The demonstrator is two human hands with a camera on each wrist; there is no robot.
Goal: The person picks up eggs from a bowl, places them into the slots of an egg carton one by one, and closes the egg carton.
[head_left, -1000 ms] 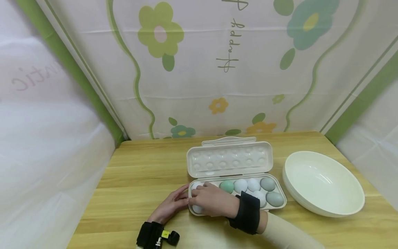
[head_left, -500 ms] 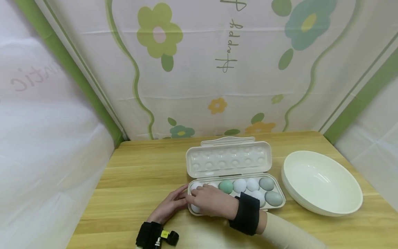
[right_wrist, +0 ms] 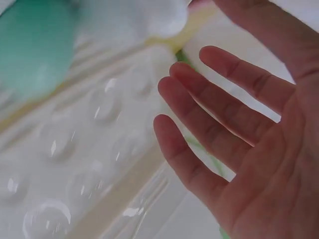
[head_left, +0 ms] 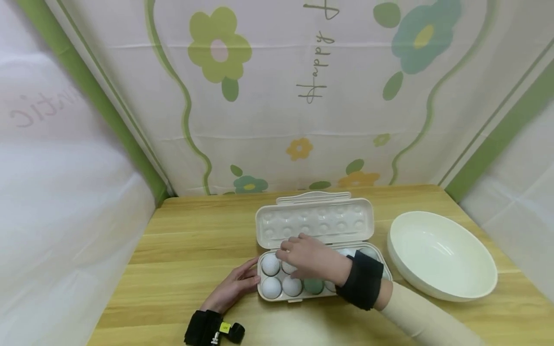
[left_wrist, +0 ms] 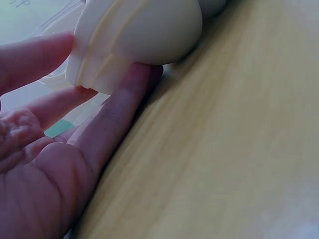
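A cream plastic egg carton (head_left: 322, 296) lies on the table with its dimpled lid (head_left: 313, 238) laid back. White eggs (head_left: 271, 287) fill the left cups, and a green egg (head_left: 313, 287) sits in the front row. My left hand (head_left: 231, 289) rests at the carton's left end, its straight fingers (left_wrist: 107, 119) touching the rim and side. Above the back row hovers my right hand (head_left: 313, 259), fingers spread and holding nothing in the right wrist view; it hides several cups. Another green egg (right_wrist: 37, 47) shows there beside the lid.
To the right of the carton stands a big cream bowl (head_left: 439, 254) on the wooden table (head_left: 195, 230). A flower-print cloth (head_left: 259, 110) hangs behind the table, with white cloth at both sides.
My right hand has lifted off the carton's left end and moved right and back, uncovering the white eggs there. My left hand stays at the carton's end.
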